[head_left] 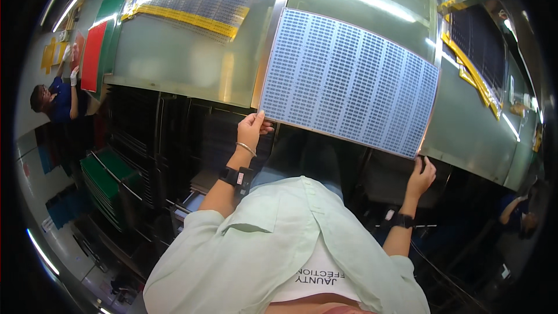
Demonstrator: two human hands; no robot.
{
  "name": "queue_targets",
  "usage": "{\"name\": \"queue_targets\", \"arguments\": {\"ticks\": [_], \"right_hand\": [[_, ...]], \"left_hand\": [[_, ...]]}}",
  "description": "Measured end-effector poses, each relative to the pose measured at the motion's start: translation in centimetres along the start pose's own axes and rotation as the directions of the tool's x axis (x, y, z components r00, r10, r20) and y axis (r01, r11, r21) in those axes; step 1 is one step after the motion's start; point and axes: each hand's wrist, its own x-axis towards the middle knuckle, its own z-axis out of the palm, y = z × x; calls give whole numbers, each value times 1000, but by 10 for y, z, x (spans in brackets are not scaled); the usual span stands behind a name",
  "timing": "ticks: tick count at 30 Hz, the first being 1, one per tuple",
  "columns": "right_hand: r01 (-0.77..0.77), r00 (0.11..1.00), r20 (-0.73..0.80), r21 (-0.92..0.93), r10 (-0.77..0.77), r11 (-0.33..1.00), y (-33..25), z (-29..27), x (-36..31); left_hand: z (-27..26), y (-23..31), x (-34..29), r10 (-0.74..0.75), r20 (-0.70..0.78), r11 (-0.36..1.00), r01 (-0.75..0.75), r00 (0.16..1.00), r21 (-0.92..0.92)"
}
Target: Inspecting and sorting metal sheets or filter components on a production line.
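A large thin panel, pale blue-white with dense rows of small dark marks and a coppery edge, slants over the greenish glass worktop. Its near edge juts out past the table toward me. My left hand pinches the near left corner between thumb and fingers. At the near right corner is my right hand, its thumb and fingertips closed on the edge; the exact contact there is small and partly hidden. Both hands have bands around the wrists.
Yellow-bordered film sheets lie on the glass at left, and another yellow-taped dark film at right. A metal strip divides the worktop. A co-worker stands far left beside a red panel. Green boards sit in racks below.
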Motion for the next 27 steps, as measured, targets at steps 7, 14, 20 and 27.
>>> {"name": "queue_targets", "arguments": {"ticks": [7, 14, 20, 27], "right_hand": [[561, 784, 191, 188, -590, 806, -129, 0, 0], [764, 640, -167, 242, -750, 598, -158, -168, 126], [453, 625, 371, 544, -687, 706, -209, -204, 254], [468, 500, 563, 464, -658, 752, -190, 5, 290]], "left_hand": [[4, 35, -15, -4, 116, 997, 12, 993, -73], [-8, 159, -60, 500, 377, 866, -443, 780, -233], [3, 27, -47, -341, 788, 936, 261, 513, 235], [47, -28, -31, -199, 601, 663, 558, 774, -499]]}}
